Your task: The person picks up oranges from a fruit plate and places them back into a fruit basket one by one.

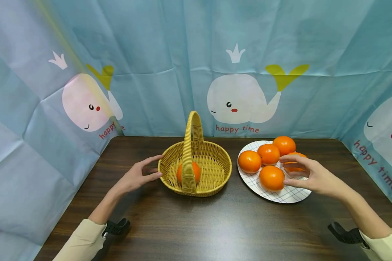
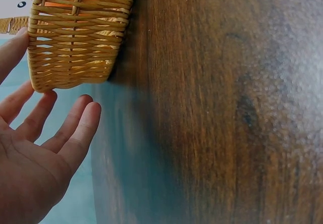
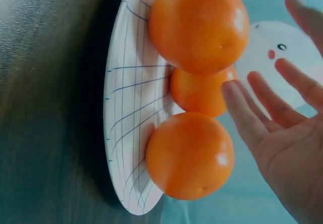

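A yellow wicker basket with a tall arched handle stands left of the table's middle, one orange inside, partly behind the handle. My left hand touches the basket's left rim with fingertips, its fingers loosely spread; the left wrist view shows the basket's woven side above the fingers. On the right, a white plate with a blue grid carries several oranges. My right hand hovers over the plate's right side, thumb beside the front orange. Its spread fingers partly cover the right orange; the palm holds nothing.
The dark wooden table extends in front of the basket and plate. A light blue curtain printed with whales hangs behind the table and along both sides. Black straps sit at both wrists, below pale sleeves.
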Motion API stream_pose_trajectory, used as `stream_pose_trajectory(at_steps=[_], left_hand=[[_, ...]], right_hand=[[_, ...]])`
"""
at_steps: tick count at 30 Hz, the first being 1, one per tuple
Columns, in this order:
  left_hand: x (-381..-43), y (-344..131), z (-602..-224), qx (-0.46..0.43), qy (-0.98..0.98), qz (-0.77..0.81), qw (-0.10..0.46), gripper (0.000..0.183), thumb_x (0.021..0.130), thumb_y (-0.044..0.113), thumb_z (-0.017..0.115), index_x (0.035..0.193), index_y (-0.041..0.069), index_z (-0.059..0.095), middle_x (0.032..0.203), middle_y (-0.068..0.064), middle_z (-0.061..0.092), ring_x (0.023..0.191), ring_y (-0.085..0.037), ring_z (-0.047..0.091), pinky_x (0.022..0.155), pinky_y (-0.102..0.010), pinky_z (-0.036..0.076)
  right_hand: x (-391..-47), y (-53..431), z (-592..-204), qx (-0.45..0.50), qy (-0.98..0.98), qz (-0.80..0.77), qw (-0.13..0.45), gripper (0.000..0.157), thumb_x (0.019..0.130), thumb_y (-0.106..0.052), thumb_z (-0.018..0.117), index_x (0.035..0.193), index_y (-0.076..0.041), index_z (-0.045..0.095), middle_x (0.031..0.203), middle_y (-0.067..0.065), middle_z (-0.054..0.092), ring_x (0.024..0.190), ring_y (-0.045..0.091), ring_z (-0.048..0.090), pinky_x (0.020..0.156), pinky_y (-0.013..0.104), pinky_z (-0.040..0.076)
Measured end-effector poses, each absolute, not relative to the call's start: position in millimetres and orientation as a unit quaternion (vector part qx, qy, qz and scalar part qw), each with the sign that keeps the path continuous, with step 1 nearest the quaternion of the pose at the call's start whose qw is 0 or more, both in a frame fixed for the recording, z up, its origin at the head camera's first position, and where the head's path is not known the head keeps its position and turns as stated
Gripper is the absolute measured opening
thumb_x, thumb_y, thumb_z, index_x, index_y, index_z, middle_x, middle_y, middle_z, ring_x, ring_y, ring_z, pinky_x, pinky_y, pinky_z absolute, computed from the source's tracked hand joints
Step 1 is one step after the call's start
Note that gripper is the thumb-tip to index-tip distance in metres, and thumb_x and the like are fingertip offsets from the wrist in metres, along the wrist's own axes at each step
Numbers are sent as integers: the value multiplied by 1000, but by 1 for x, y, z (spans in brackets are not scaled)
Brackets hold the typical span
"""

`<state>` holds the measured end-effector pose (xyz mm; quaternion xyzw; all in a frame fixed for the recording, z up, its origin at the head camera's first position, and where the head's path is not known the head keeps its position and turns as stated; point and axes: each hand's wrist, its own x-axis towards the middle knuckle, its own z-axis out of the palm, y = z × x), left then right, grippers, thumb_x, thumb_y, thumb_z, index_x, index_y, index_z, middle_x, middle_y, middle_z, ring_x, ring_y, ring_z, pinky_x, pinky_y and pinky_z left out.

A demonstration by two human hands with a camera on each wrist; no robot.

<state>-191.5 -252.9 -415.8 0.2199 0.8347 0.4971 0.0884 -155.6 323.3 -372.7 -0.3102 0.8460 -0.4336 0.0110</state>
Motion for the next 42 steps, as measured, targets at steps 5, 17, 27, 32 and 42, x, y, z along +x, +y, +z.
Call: stream_pose_trajectory(at_steps=[5, 17, 27, 32, 42], left_hand=[[-191, -253, -416, 222, 834, 497, 87, 63, 99, 13, 70, 154, 3, 42, 156, -22, 39, 122, -45, 57, 93, -39, 54], [-191, -253, -417, 227, 830, 501, 90, 63, 99, 13, 69, 155, 3, 41, 157, -22, 36, 124, -47, 55, 93, -37, 54], [-190, -252, -416, 222, 837, 493, 85, 63, 99, 15, 69, 154, 3, 41, 156, -22, 37, 124, -46, 56, 95, -39, 53], [-189, -251, -416, 225, 834, 496, 86, 63, 100, 13, 68, 155, 3, 41, 157, -21, 37, 124, -47, 55, 96, -38, 52], [-191, -252, -419, 228, 830, 501, 85, 63, 99, 13, 69, 155, 3, 41, 157, -20, 37, 124, -47, 56, 95, -37, 53]], right_hand=[[-150, 323, -378, -319, 842, -433, 55, 78, 84, -2, 84, 150, -1, 42, 146, 23, 44, 132, 6, 48, 98, 25, 48], [-152, 318, -395, -308, 825, -465, 92, 84, 83, -4, 85, 152, 1, 37, 151, 23, 39, 132, 11, 48, 98, 27, 49], [-162, 317, -409, -310, 846, -431, 46, 67, 85, -11, 84, 143, -5, 52, 140, 13, 52, 116, 12, 62, 88, 28, 55], [-161, 317, -408, -304, 853, -423, 35, 66, 84, -14, 86, 142, -8, 55, 139, 10, 55, 115, 14, 62, 89, 26, 54], [-161, 323, -389, -301, 848, -436, 18, 68, 83, -3, 84, 144, -5, 53, 139, 14, 50, 112, 11, 62, 89, 22, 53]])
